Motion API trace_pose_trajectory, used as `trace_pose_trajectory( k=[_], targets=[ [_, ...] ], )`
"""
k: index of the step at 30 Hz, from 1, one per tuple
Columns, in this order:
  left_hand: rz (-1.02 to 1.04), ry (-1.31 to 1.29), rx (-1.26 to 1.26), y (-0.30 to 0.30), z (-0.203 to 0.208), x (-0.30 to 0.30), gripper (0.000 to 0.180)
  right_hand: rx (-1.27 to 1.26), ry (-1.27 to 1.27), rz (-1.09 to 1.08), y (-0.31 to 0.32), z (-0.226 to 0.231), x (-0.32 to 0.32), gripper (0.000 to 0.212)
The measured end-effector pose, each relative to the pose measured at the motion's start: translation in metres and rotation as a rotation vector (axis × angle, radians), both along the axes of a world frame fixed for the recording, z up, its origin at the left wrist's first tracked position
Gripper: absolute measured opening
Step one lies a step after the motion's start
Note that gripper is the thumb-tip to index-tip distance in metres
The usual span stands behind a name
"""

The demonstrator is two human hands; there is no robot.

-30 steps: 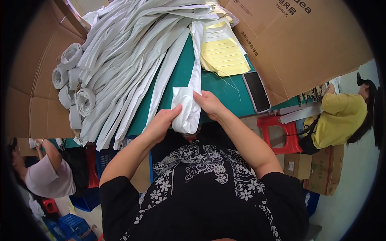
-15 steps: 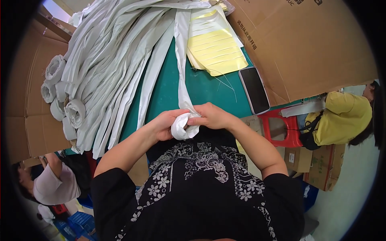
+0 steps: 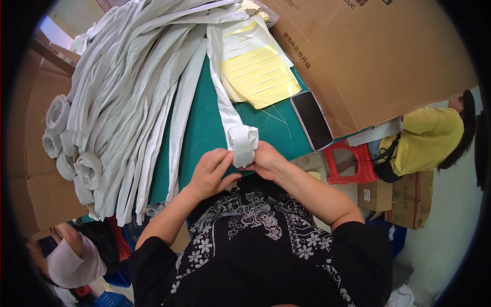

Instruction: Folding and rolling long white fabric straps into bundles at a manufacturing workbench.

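Note:
A white strip (image 3: 221, 97) runs down the green table and ends in a partly wound roll (image 3: 243, 148) near the table's front edge. My right hand (image 3: 267, 161) grips this roll from its right side, the fingertips partly hidden behind it. At the roll's left side is my left hand (image 3: 210, 173), fingers stretched out and thumb apart, the fingertips at or against the roll. A big heap of long white strips (image 3: 133, 82) covers the table's left half. Several finished-looking white rolls (image 3: 89, 170) are stacked at the heap's left edge.
Yellow-and-white sheets with slits (image 3: 261, 77) lie beyond the roll, loose thread beside them. A phone (image 3: 312, 121) rests by a large cardboard box (image 3: 378, 56) at right. Another carton (image 3: 38, 153) stands left. A person in yellow (image 3: 427, 138) is near a red stool (image 3: 350, 162).
The roll has moved up and away from my body and turned more upright. My left hand has loosened from around it, fingers now stretched out. The whole view has shifted slightly.

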State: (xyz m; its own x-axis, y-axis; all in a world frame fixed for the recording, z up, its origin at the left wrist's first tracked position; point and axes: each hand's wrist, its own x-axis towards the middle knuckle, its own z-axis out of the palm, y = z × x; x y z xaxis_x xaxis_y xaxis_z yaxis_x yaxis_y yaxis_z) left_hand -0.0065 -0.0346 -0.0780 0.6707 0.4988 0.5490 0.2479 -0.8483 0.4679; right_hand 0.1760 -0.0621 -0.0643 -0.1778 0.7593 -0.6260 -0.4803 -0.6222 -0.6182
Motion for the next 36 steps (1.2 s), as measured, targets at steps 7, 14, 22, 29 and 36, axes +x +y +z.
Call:
trace_pose_trajectory(
  k=[7, 14, 22, 29, 36],
  targets=[
    [-0.066, 0.029, 0.177, 0.003, -0.006, 0.002, 0.032, 0.061, 0.084, 0.075, -0.012, -0.006, 0.001, 0.021],
    [-0.011, -0.155, 0.132, -0.013, 0.003, 0.008, 0.021, 0.170, 0.462, 0.146, -0.003, -0.007, 0.006, 0.042],
    [0.019, -0.297, -0.065, -0.030, 0.013, 0.007, 0.017, 0.261, 0.569, 0.243, 0.019, -0.003, 0.015, 0.056],
    [0.216, -0.372, -0.972, -0.041, 0.032, 0.000, 0.023, 0.363, 0.161, 0.483, 0.021, -0.007, 0.013, 0.046],
    [0.114, -0.653, -1.270, -0.009, 0.019, -0.006, 0.030, 0.130, -0.055, 0.233, -0.004, -0.008, -0.015, 0.022]
  ],
)
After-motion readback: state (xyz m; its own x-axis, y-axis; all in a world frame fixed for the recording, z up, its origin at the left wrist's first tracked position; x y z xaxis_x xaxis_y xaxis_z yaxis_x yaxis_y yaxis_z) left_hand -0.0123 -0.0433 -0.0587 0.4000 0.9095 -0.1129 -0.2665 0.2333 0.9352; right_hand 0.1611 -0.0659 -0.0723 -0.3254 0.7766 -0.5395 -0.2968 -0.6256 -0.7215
